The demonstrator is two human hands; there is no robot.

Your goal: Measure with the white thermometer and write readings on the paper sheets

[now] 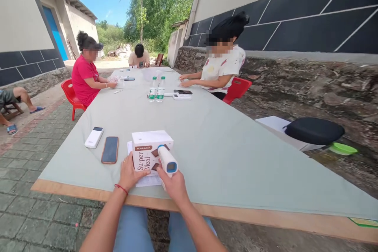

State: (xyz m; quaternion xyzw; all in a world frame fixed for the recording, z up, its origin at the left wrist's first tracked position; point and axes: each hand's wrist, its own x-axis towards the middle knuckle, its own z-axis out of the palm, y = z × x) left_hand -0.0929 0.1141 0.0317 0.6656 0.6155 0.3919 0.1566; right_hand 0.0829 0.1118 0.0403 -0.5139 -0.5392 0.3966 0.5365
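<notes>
A white box (143, 158) with brown print reading "Su-per Meal" stands on the table near its front edge. My left hand (130, 172) grips the box's lower left side, thumb across the front face and fingers around the side. In my right hand (175, 186) is a white and blue infrared thermometer (167, 160), gun-shaped, held close before the box's right part. Its small screen faces me, and its front end is at the box. Printed paper (150, 181) lies partly under the box.
Left of the box lie a dark-screened phone (110, 150) and a white power bank (94, 138). Two water bottles (156, 89) stand farther up the table (236, 157), near another phone (183, 91). Several people sit around it. A black case (314, 130) is off to the right.
</notes>
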